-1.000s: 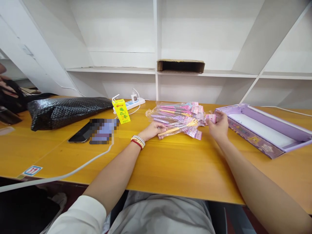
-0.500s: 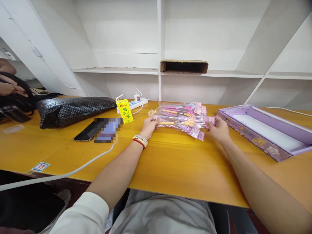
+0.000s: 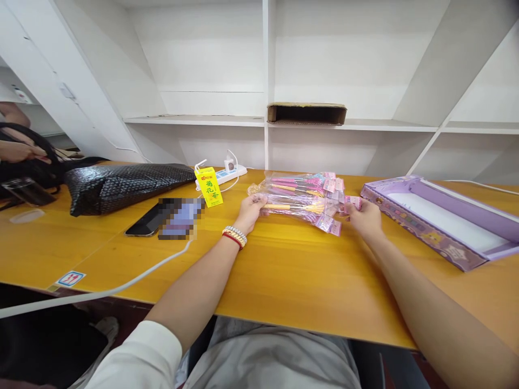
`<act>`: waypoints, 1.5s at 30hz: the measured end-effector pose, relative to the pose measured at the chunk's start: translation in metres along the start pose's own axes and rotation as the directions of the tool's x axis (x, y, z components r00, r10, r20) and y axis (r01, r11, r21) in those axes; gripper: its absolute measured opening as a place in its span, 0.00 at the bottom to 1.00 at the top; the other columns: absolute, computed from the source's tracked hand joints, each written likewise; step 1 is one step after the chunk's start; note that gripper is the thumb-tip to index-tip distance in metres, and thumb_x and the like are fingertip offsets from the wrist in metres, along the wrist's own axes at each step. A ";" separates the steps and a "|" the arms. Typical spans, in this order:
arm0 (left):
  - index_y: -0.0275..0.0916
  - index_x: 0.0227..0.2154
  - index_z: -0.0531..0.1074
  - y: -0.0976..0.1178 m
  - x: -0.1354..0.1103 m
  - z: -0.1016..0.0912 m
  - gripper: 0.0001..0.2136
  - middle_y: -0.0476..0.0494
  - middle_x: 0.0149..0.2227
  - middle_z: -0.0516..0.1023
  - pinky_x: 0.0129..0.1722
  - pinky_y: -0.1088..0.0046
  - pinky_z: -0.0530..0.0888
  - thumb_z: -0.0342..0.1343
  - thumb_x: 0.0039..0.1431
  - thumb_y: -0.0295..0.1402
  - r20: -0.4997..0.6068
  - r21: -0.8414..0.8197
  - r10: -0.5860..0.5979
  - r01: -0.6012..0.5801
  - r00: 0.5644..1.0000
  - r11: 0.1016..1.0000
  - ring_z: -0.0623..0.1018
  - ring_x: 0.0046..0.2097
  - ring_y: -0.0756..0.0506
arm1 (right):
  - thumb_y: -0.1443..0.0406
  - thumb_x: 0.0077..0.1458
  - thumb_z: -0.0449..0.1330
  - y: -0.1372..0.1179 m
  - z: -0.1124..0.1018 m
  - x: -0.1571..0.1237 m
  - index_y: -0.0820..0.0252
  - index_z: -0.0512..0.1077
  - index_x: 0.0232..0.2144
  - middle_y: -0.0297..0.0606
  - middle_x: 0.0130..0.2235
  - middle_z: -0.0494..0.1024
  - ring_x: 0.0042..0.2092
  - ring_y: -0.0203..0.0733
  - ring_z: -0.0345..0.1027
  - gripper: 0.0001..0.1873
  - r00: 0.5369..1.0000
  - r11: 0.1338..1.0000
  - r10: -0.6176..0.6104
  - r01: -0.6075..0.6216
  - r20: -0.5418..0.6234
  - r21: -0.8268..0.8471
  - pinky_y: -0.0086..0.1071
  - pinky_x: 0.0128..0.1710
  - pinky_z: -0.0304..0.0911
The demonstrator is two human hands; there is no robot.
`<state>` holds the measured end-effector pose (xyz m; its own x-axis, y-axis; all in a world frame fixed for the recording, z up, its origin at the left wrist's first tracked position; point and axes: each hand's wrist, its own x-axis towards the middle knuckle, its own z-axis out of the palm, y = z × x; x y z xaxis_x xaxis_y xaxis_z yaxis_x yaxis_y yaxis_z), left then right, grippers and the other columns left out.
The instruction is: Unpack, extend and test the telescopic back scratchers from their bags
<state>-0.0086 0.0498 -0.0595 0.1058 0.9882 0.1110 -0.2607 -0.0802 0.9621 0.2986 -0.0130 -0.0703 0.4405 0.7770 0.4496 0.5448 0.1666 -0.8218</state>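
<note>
A bundle of small whisks in clear plastic bags [image 3: 302, 200], with pink, purple and yellow handles and pink tags, lies on the orange table [image 3: 284, 270] straight ahead. My left hand [image 3: 249, 210] is closed on the handle end of the bundle at its left. My right hand [image 3: 363, 216] grips the tag end at its right. An open purple box [image 3: 441, 221] with a white inside sits just right of my right hand.
A yellow drink carton [image 3: 208, 186], a phone [image 3: 148, 219] on a white cable, a power strip [image 3: 227, 173] and a black woven bag [image 3: 125, 183] lie to the left. Another person's hand [image 3: 18, 151] is at the far left. White shelves stand behind, with a cardboard box [image 3: 306, 113].
My left hand moved up from the table onto the left end of the bundle and closed on it. The loose packets are now gathered together between both hands.
</note>
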 end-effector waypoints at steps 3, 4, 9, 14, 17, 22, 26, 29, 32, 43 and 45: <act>0.34 0.27 0.68 -0.003 0.000 0.001 0.12 0.48 0.27 0.71 0.23 0.76 0.72 0.62 0.43 0.35 0.042 -0.009 0.012 -0.011 0.999 1.000 0.73 0.28 0.51 | 0.57 0.45 0.59 -0.004 -0.001 -0.001 0.60 0.71 0.24 0.41 0.23 0.75 0.26 0.45 0.70 0.11 0.994 0.995 0.097 -0.097 -0.045 -0.008 0.35 0.24 0.65; 0.34 0.27 0.68 -0.003 -0.001 0.002 0.12 0.48 0.28 0.71 0.23 0.76 0.73 0.63 0.43 0.36 0.050 -0.010 0.018 -0.017 0.999 1.000 0.73 0.28 0.51 | 0.58 0.44 0.60 -0.006 -0.001 -0.002 0.60 0.71 0.24 0.40 0.23 0.75 0.26 0.46 0.70 0.11 0.990 0.991 0.130 -0.131 -0.059 -0.004 0.35 0.24 0.65; 0.34 0.27 0.68 -0.005 -0.003 0.006 0.12 0.46 0.29 0.73 0.25 0.75 0.73 0.62 0.44 0.36 0.035 0.006 0.028 -0.028 0.999 1.000 0.74 0.31 0.50 | 0.60 0.39 0.63 -0.015 -0.002 -0.003 0.59 0.70 0.22 0.40 0.22 0.75 0.23 0.45 0.69 0.09 0.966 0.969 0.243 -0.236 -0.087 0.076 0.36 0.23 0.64; 0.34 0.27 0.69 -0.003 -0.003 0.007 0.11 0.46 0.29 0.74 0.23 0.75 0.73 0.62 0.43 0.34 -0.024 0.013 0.023 -0.023 0.999 1.000 0.74 0.29 0.50 | 0.62 0.34 0.66 -0.012 0.002 -0.002 0.59 0.68 0.19 0.38 0.21 0.74 0.21 0.42 0.67 0.11 0.967 0.957 0.241 -0.224 -0.077 0.187 0.34 0.20 0.63; 0.34 0.28 0.69 0.000 -0.002 0.008 0.10 0.46 0.28 0.74 0.22 0.76 0.72 0.62 0.43 0.34 -0.037 0.001 0.029 -0.029 0.999 1.000 0.74 0.28 0.50 | 0.61 0.32 0.67 -0.008 0.004 -0.001 0.59 0.67 0.19 0.38 0.21 0.74 0.21 0.40 0.66 0.13 0.973 0.951 0.222 -0.201 -0.067 0.235 0.32 0.18 0.61; 0.34 0.28 0.69 0.002 -0.004 0.011 0.10 0.46 0.28 0.74 0.21 0.78 0.71 0.62 0.43 0.33 -0.030 -0.007 0.028 -0.029 0.999 1.000 0.74 0.27 0.50 | 0.58 0.31 0.68 -0.010 0.003 -0.001 0.60 0.65 0.18 0.35 0.20 0.72 0.19 0.37 0.63 0.16 0.969 0.965 0.221 -0.199 -0.114 0.172 0.30 0.16 0.57; 0.33 0.28 0.69 0.003 -0.006 0.012 0.10 0.46 0.27 0.73 0.21 0.78 0.71 0.62 0.43 0.33 -0.030 0.001 0.037 -0.037 0.999 0.999 0.74 0.27 0.50 | 0.59 0.29 0.69 -0.015 0.004 -0.002 0.59 0.63 0.18 0.32 0.18 0.70 0.19 0.35 0.61 0.19 0.968 0.938 0.236 -0.205 -0.083 0.278 0.29 0.17 0.57; 0.33 0.27 0.69 0.004 -0.005 0.011 0.10 0.46 0.27 0.73 0.21 0.78 0.71 0.61 0.43 0.32 -0.069 -0.005 0.036 -0.036 0.997 0.999 0.74 0.27 0.50 | 0.59 0.35 0.65 -0.017 0.006 -0.003 0.61 0.67 0.23 0.34 0.23 0.72 0.22 0.36 0.64 0.15 0.976 0.886 0.216 -0.201 0.012 0.417 0.31 0.22 0.62; 0.33 0.26 0.69 0.006 -0.004 0.009 0.09 0.46 0.27 0.73 0.22 0.77 0.71 0.61 0.44 0.32 -0.122 -0.006 0.033 -0.034 0.992 0.999 0.74 0.27 0.51 | 0.60 0.39 0.62 -0.019 0.008 -0.004 0.63 0.69 0.28 0.37 0.28 0.74 0.25 0.37 0.66 0.13 0.979 0.854 0.192 -0.203 0.072 0.479 0.33 0.26 0.65; 0.33 0.26 0.69 0.007 -0.006 0.012 0.08 0.46 0.26 0.73 0.22 0.76 0.71 0.60 0.45 0.31 -0.108 -0.053 0.036 -0.042 0.993 0.998 0.74 0.27 0.50 | 0.63 0.38 0.62 -0.011 0.009 -0.001 0.61 0.66 0.27 0.32 0.24 0.69 0.24 0.34 0.61 0.12 0.988 0.929 0.124 -0.084 -0.089 0.361 0.29 0.24 0.60; 0.33 0.26 0.69 0.007 -0.008 0.013 0.08 0.46 0.26 0.73 0.22 0.76 0.71 0.61 0.45 0.31 -0.091 -0.064 0.036 -0.042 0.995 0.997 0.74 0.27 0.49 | 0.62 0.37 0.63 -0.010 0.010 0.000 0.61 0.64 0.26 0.32 0.24 0.70 0.24 0.34 0.61 0.13 0.984 0.920 0.137 -0.084 -0.113 0.383 0.29 0.25 0.60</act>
<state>0.0017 0.0398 -0.0503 0.0084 0.9925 0.1223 -0.3259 -0.1129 0.9386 0.2858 -0.0091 -0.0656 0.5889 0.7189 0.3693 0.1912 0.3200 -0.9279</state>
